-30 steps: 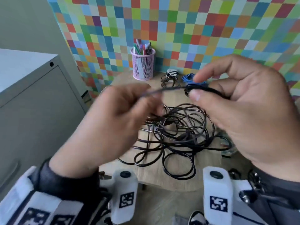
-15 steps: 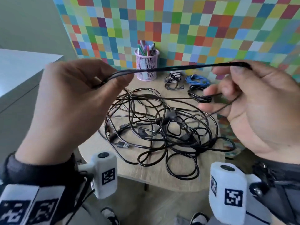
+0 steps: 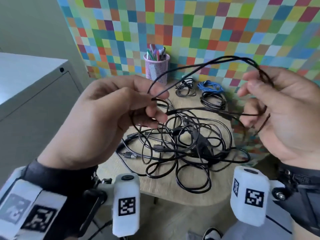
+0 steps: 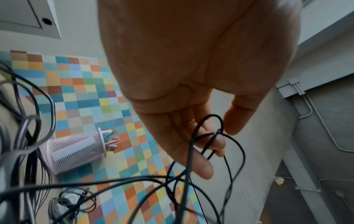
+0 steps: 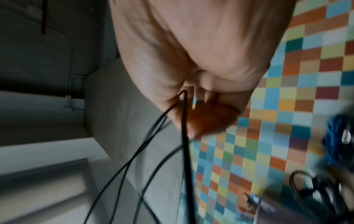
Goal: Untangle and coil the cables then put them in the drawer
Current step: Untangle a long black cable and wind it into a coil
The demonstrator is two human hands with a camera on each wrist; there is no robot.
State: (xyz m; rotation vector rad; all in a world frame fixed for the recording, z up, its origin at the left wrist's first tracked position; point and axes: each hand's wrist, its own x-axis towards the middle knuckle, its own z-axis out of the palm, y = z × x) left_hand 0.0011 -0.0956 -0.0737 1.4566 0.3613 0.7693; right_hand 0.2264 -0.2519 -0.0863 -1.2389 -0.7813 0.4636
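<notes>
Below both raised hands, the wooden table (image 3: 188, 191) carries a black cable tangle (image 3: 181, 144), beyond them coiled black cables (image 3: 186, 88), a blue coil (image 3: 210, 86) and a pink pen cup (image 3: 156, 69).
</notes>
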